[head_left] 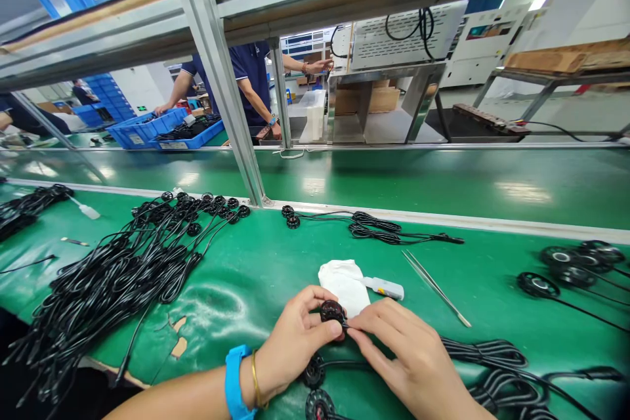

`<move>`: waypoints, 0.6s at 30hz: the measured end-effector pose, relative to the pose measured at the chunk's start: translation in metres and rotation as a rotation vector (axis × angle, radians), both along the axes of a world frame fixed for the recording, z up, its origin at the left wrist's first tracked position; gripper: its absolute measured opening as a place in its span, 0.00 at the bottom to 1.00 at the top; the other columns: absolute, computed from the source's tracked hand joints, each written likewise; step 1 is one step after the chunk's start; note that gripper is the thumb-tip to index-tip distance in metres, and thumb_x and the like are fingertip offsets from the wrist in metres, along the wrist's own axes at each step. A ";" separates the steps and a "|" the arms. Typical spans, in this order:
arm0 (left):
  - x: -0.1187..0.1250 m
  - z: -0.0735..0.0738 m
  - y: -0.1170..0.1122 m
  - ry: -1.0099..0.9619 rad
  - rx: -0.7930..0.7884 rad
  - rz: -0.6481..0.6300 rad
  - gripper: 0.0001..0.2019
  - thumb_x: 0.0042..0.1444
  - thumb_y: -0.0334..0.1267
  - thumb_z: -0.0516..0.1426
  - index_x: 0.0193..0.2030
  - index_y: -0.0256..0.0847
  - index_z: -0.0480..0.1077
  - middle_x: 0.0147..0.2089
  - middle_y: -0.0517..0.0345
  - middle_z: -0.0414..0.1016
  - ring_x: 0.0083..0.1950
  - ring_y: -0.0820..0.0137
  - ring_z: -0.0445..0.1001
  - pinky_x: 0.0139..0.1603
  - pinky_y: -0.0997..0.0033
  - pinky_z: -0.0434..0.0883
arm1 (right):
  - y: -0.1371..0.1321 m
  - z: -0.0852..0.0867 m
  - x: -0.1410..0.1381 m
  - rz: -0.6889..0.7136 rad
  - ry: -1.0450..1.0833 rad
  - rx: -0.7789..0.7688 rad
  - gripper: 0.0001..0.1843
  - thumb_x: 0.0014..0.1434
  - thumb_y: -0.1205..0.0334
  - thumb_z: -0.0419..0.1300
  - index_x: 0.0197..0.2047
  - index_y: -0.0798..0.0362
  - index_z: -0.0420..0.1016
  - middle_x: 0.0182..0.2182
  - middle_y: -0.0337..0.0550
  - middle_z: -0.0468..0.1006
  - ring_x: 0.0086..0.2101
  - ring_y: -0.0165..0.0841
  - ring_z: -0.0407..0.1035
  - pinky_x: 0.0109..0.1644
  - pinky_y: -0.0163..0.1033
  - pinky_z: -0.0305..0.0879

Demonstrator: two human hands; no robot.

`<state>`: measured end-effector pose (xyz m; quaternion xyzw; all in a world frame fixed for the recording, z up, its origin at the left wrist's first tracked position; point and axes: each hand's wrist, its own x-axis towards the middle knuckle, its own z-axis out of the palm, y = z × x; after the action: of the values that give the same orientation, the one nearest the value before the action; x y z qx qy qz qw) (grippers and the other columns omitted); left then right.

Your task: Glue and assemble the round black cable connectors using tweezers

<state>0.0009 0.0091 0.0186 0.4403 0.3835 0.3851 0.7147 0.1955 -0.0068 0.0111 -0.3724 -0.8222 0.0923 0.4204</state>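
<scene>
My left hand (288, 348) pinches a small round black part (332, 310) between thumb and fingers. Against its right edge, my right hand (411, 354) has thumb and index finger closed on the thin black cable (345, 325) that leaves the part. Below my hands lie two more round black parts, one (314, 371) partly hidden by my left wrist. A crumpled white tissue (339, 279) lies just beyond my fingers, with a small white glue bottle (386, 288) against it. Metal tweezers (436, 287) rest farther right on the green mat.
A big pile of black cables (118, 269) covers the left. Coiled cables (377, 226) lie behind, more (492, 354) at lower right. Round cable ends (539, 284) sit far right. A metal post (216, 79) rises at the mat's back edge. A person (253, 79) stands beyond blue bins (147, 131).
</scene>
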 end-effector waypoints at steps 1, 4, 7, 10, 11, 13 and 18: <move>0.000 0.001 0.000 -0.015 -0.002 -0.004 0.18 0.52 0.40 0.68 0.47 0.37 0.70 0.44 0.52 0.75 0.42 0.70 0.74 0.47 0.68 0.72 | 0.000 0.001 0.000 -0.006 0.000 -0.001 0.05 0.68 0.69 0.57 0.43 0.50 0.73 0.34 0.42 0.76 0.32 0.34 0.70 0.36 0.38 0.66; 0.001 0.004 -0.002 -0.046 -0.009 -0.012 0.18 0.54 0.42 0.67 0.47 0.37 0.70 0.45 0.50 0.76 0.44 0.68 0.75 0.49 0.65 0.73 | -0.001 0.004 0.000 -0.019 -0.002 -0.002 0.06 0.67 0.69 0.57 0.42 0.50 0.73 0.33 0.42 0.76 0.32 0.34 0.71 0.36 0.37 0.68; 0.000 0.004 -0.002 -0.018 -0.023 -0.012 0.21 0.51 0.45 0.68 0.47 0.37 0.70 0.44 0.49 0.78 0.42 0.69 0.76 0.48 0.67 0.73 | -0.002 0.008 -0.001 -0.034 0.005 0.014 0.06 0.67 0.68 0.56 0.40 0.51 0.74 0.31 0.42 0.76 0.31 0.33 0.72 0.35 0.37 0.69; 0.000 0.001 -0.001 0.008 -0.033 -0.003 0.23 0.50 0.46 0.69 0.47 0.36 0.69 0.44 0.48 0.79 0.37 0.73 0.76 0.46 0.70 0.73 | -0.001 0.009 -0.002 -0.036 0.004 0.023 0.06 0.67 0.68 0.56 0.39 0.50 0.73 0.30 0.41 0.75 0.30 0.33 0.71 0.34 0.37 0.69; 0.000 0.001 -0.001 0.011 -0.034 0.002 0.23 0.49 0.46 0.69 0.47 0.35 0.69 0.44 0.47 0.80 0.37 0.74 0.76 0.45 0.71 0.73 | -0.001 0.009 -0.002 -0.033 0.002 0.025 0.06 0.67 0.69 0.56 0.38 0.51 0.73 0.30 0.41 0.75 0.30 0.33 0.71 0.34 0.37 0.68; 0.001 0.001 0.000 0.018 -0.040 0.010 0.24 0.48 0.46 0.70 0.46 0.34 0.69 0.44 0.47 0.80 0.36 0.74 0.76 0.44 0.71 0.73 | -0.001 0.007 -0.002 -0.032 -0.002 0.022 0.06 0.67 0.69 0.56 0.39 0.51 0.72 0.30 0.41 0.74 0.30 0.33 0.70 0.34 0.37 0.68; 0.003 0.002 0.000 0.020 -0.043 0.024 0.24 0.46 0.44 0.70 0.45 0.35 0.70 0.42 0.48 0.81 0.34 0.74 0.76 0.42 0.72 0.73 | -0.002 0.002 0.000 -0.029 -0.016 0.010 0.05 0.67 0.69 0.56 0.39 0.51 0.71 0.30 0.41 0.73 0.31 0.34 0.69 0.35 0.38 0.66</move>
<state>0.0037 0.0094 0.0207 0.4241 0.4040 0.3810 0.7154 0.1950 -0.0090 0.0134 -0.3829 -0.8205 0.0793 0.4170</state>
